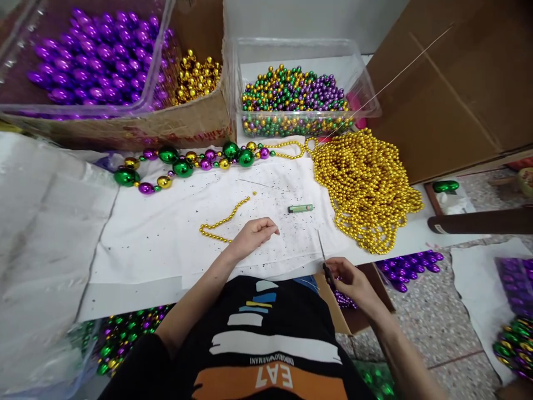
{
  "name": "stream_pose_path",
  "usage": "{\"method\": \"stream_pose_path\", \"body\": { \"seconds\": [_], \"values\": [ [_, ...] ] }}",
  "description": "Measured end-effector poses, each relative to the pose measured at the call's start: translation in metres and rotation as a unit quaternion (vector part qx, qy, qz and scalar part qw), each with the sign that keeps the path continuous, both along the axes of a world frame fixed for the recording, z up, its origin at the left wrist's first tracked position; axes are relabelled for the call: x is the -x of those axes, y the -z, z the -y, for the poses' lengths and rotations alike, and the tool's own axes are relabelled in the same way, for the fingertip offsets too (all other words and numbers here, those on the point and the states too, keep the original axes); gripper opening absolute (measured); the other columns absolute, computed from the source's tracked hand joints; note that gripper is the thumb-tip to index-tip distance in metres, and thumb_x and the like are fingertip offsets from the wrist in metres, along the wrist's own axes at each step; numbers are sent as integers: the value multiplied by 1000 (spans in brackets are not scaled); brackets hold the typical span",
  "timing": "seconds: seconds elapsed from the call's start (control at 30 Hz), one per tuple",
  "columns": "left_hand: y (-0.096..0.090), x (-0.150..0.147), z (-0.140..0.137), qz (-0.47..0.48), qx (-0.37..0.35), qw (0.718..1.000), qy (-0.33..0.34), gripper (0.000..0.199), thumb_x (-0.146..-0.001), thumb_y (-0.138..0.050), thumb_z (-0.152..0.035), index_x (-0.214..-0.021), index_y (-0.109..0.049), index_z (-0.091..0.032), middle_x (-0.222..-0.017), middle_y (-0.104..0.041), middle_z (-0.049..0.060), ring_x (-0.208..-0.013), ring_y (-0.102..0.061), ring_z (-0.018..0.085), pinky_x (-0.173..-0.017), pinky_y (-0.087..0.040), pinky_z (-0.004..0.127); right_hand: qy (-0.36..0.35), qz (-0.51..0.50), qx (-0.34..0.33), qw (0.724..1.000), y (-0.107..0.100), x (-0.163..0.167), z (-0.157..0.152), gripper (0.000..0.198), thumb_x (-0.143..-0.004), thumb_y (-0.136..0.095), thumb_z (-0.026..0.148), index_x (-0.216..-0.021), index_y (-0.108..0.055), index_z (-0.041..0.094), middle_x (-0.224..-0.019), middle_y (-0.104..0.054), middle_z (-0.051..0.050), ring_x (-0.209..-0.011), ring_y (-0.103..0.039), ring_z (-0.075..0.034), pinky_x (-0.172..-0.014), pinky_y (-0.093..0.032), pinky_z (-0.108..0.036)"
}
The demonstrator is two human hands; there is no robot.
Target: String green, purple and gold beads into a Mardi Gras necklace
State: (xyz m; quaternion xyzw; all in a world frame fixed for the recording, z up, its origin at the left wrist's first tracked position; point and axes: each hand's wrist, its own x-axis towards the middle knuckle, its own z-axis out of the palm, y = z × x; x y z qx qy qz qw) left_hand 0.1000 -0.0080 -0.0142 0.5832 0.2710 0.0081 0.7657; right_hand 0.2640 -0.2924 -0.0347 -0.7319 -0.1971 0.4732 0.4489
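My right hand (352, 286) grips a pair of scissors (327, 273) by its dark handles at the table's front edge, the thin blades pointing away from me. My left hand (257, 236) hovers over the white cloth with thumb and fingertips pinched together; whatever they hold, if anything, is too small to make out. A short strand of gold beads (214, 226) lies beside it, one end passing behind the wrist. Between and beyond my hands rests a green lighter (300, 208). A thin dark wire or needle (260, 184) lies farther back.
Across the back stretches a necklace of green, purple and gold beads (182, 168). Gold bead strands (366, 189) are heaped at right. Behind stand a clear bin of mixed beads (308, 115) and a bin of purple beads (154, 83). A cardboard box (453, 83) borders the right.
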Motion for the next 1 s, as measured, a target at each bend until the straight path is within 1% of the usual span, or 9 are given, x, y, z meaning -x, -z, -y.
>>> {"method": "stream_pose_path", "body": {
  "seconds": [0.1,0.2,0.27,0.33,0.4,0.53,0.73,0.9,1.0],
  "values": [
    [2,1,1,-1,-11,999,34,34,-88,-59,-48,-87,-64,-15,-57,-36,-6,-51,-29,7,-48,-21,22,2,-121,-32,992,-5,5,-18,43,-72,-78,32,-109,-57,21,-89,-65,-4,-76,-61,-16,-64,-47,-27],
    [5,3,2,-1,-11,999,51,33,-89,-58,-48,-88,-64,-15,-57,-35,-6,-50,-29,7,-48,-20,22,-10,-224,-46,973,-15,8,-33,53,-71,-81,34,-115,-53,24,-86,-64,-3,-76,-64,-18,-56,-45,-24],
    [8,3,3,-5,-12,999,48,33,-90,-57,-47,-88,-64,-15,-56,-35,-6,-49,-28,7,-48,-20,22,-6,-267,-52,962,-20,10,-41,57,-71,-82,38,-117,-52,25,-85,-63,-3,-71,-64,-18,-49,-39,-21],
    [11,3,4,-11,-11,999,43,32,-90,-57,-47,-88,-64,-15,-56,-35,-6,-48,-28,7,-48,-20,22,6,-287,-59,956,-24,14,-46,58,-70,-82,44,-117,-54,24,-79,-60,-1,-60,-58,-14,-46,-33,-21],
    [12,3,5,-14,-8,999,41,32,-89,-57,-47,-88,-63,-15,-56,-35,-7,-48,-28,7,-48,-20,22,12,-294,-68,953,-25,19,-49,62,-67,-83,52,-115,-58,22,-77,-59,-1,-56,-53,-12,-50,-35,-23],
    [10,2,6,-19,-5,999,33,34,-88,-59,-49,-88,-63,-15,-56,-35,-7,-49,-29,7,-48,-21,21,2,-285,-75,956,-27,25,-51,70,-63,-81,65,-115,-64,20,-82,-59,-3,-67,-54,-15,-62,-41,-29],
    [0,0,9,-17,-3,998,59,35,-88,-58,-49,-84,-62,-14,-55,-35,-6,-50,-30,7,-49,-21,22,-27,-231,-67,970,-24,23,-63,64,-67,-79,62,-114,-67,20,-78,-60,-2,-65,-51,-15,-62,-39,-28],
    [-3,2,9,-37,-22,995,88,35,-88,-56,-49,-85,-63,-14,-55,-33,-7,-49,-26,7,-48,-18,22,-3,-182,-60,981,-15,20,-72,55,-67,-81,52,-110,-71,21,-76,-61,-1,-57,-44,-12,-56,-38,-27],
    [0,4,7,-44,-26,996,72,34,-88,-56,-47,-85,-62,-14,-56,-33,-7,-50,-26,7,-48,-19,22,25,-160,-58,985,-9,22,-70,46,-65,-83,45,-103,-73,22,-83,-65,-2,-53,-39,-9,-51,-36,-26]
  ]
}}
